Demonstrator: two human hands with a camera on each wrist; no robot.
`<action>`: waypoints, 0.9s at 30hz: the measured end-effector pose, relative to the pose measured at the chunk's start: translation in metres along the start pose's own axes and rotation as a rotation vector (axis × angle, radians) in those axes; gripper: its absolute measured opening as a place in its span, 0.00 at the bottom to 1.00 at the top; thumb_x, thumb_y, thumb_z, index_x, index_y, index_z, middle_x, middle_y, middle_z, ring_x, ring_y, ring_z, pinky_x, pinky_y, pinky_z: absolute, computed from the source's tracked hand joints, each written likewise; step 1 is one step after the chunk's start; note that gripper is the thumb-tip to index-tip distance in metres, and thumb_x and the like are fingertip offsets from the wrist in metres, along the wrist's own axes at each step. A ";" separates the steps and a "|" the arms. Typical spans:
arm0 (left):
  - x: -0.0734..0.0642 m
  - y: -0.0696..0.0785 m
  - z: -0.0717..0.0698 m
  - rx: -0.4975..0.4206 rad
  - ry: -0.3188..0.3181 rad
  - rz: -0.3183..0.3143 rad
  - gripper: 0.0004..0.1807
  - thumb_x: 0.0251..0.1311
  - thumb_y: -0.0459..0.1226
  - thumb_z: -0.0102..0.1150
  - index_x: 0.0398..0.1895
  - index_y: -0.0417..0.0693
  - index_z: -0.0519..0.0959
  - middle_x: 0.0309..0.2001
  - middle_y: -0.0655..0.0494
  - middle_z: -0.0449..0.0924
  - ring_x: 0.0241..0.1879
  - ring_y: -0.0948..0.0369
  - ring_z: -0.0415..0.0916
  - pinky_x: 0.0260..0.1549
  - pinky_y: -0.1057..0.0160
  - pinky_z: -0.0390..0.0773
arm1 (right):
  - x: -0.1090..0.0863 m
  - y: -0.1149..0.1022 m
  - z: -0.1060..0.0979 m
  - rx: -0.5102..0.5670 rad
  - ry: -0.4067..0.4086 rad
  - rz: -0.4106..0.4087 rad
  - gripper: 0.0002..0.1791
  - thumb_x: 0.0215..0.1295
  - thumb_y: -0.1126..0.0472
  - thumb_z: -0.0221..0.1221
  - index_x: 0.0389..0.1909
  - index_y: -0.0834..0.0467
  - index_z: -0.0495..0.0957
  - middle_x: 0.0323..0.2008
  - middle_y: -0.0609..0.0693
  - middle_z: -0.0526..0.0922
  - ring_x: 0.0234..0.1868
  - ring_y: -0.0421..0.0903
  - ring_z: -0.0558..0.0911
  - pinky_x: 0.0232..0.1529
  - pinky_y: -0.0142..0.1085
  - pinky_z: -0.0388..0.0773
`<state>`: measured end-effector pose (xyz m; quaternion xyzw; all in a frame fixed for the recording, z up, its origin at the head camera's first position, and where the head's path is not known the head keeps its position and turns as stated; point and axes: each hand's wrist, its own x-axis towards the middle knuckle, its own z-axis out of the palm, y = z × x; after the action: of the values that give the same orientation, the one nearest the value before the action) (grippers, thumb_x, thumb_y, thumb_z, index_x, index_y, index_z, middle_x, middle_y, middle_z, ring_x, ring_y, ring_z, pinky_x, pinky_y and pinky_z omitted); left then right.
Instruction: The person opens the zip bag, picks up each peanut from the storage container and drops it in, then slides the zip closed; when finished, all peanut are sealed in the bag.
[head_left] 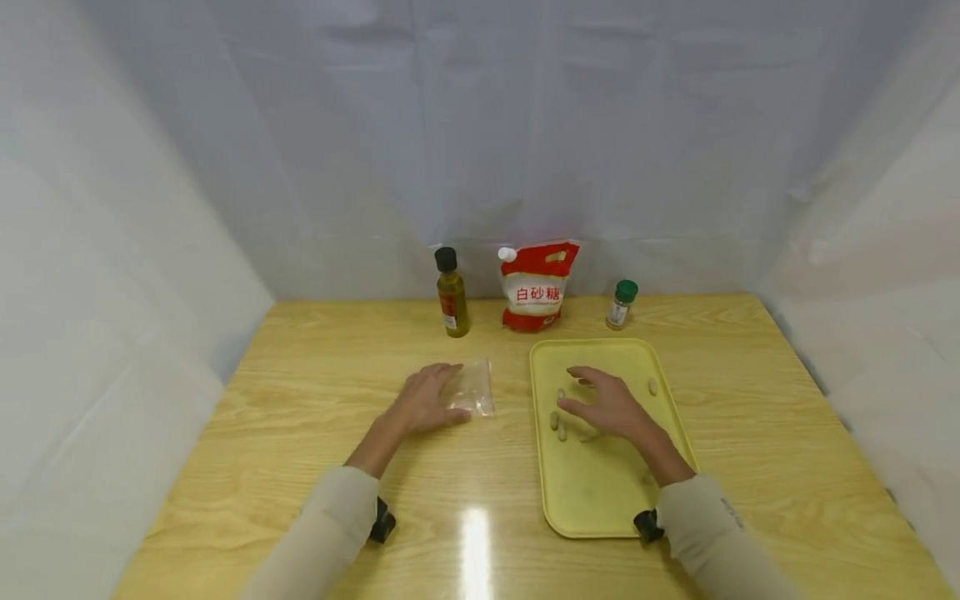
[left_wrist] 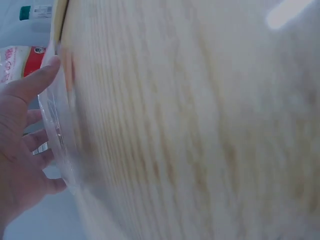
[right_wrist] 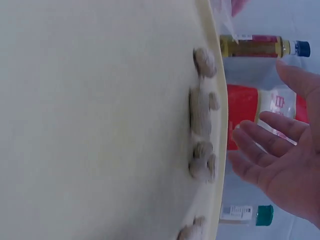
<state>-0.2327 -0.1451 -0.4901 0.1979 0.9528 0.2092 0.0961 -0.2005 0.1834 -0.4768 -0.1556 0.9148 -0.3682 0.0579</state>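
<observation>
A clear plastic bag (head_left: 477,385) lies on the table, its near-left part behind my left hand (head_left: 429,402). The thumb and fingers of that hand are spread at the bag (left_wrist: 56,120); whether they touch it I cannot tell. My right hand (head_left: 609,406) hovers over a yellow tray (head_left: 592,508), fingers apart and holding nothing. Several unshelled peanuts (head_left: 562,432) are scattered on the tray, some partly hidden below this hand. In the right wrist view, peanuts (right_wrist: 201,117) appear along the tray's far side, away from the fingers.
Along the back of the table stand an oil bottle (head_left: 452,302) with a black cap, a red and white sugar pouch (head_left: 534,292) and a small green-capped jar (head_left: 621,306). White sheeting (head_left: 480,150) hangs behind the wooden table (head_left: 300,367) and at both sides.
</observation>
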 end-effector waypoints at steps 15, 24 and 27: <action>-0.022 0.029 0.009 -0.220 0.086 0.043 0.46 0.47 0.53 0.69 0.71 0.55 0.61 0.70 0.47 0.61 0.69 0.45 0.57 0.66 0.39 0.57 | 0.019 -0.035 0.030 0.368 0.016 0.040 0.20 0.65 0.54 0.58 0.49 0.65 0.80 0.42 0.58 0.85 0.41 0.49 0.83 0.41 0.41 0.81; -0.028 0.036 0.013 -0.238 0.164 0.100 0.45 0.46 0.53 0.69 0.69 0.52 0.63 0.68 0.47 0.65 0.67 0.45 0.61 0.65 0.39 0.59 | 0.028 -0.050 0.047 0.561 -0.056 0.155 0.16 0.66 0.61 0.57 0.46 0.70 0.80 0.36 0.61 0.86 0.32 0.39 0.83 0.39 0.38 0.83; -0.029 0.037 0.015 -0.243 0.164 0.095 0.46 0.46 0.53 0.69 0.69 0.52 0.63 0.68 0.47 0.65 0.67 0.45 0.61 0.64 0.39 0.60 | 0.028 -0.053 0.052 0.558 -0.043 0.199 0.16 0.65 0.61 0.57 0.45 0.69 0.81 0.32 0.56 0.86 0.29 0.37 0.80 0.35 0.34 0.80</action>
<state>-0.1899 -0.1214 -0.4844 0.2119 0.9147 0.3427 0.0310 -0.2025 0.1043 -0.4779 -0.0510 0.7877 -0.5945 0.1534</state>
